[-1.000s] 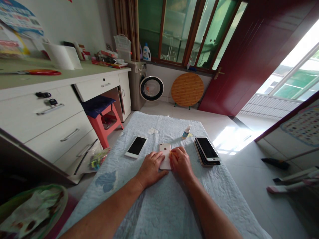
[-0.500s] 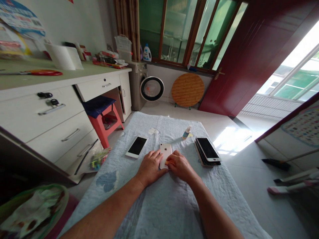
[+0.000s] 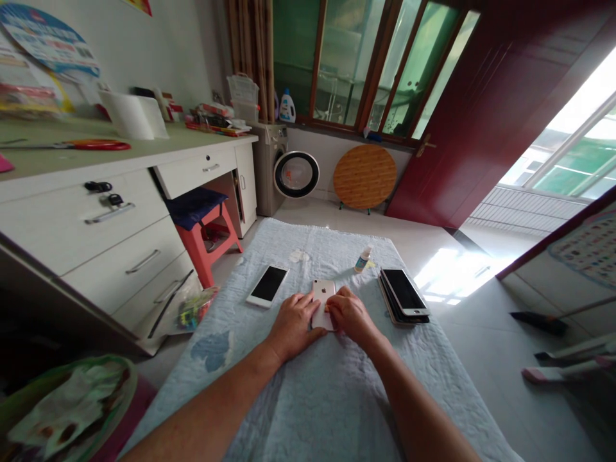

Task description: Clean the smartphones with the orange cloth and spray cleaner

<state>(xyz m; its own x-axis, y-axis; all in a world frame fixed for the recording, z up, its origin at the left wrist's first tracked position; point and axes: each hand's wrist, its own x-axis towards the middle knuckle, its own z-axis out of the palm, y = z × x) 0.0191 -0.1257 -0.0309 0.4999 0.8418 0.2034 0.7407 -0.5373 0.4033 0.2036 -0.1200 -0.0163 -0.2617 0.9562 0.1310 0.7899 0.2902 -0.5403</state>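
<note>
A light-coloured smartphone (image 3: 323, 292) lies back up on the cloth-covered table, its camera at the far left corner and an apple logo showing. My left hand (image 3: 294, 324) grips it from the left, fingers along that edge and thumb by the near end. Over the phone's right side, my right hand (image 3: 350, 312) is closed with its fingertips pinching a small orange piece (image 3: 328, 308) against the back. What that piece is I cannot make out. A white phone (image 3: 268, 285) lies screen up to the left. Stacked phones (image 3: 404, 294) sit to the right.
Beyond my right hand stands a small spray bottle (image 3: 363, 259). A pale blue quilted cloth (image 3: 308, 398) covers the table. Left are a drawer desk (image 3: 72, 218), a red stool (image 3: 205, 234) and a waste bin (image 3: 128, 385). A washing machine (image 3: 267, 167) has its door open.
My right hand, with the orange piece, has moved slightly up along the phone's back. My left hand keeps its hold. The whole view has shifted a little.
</note>
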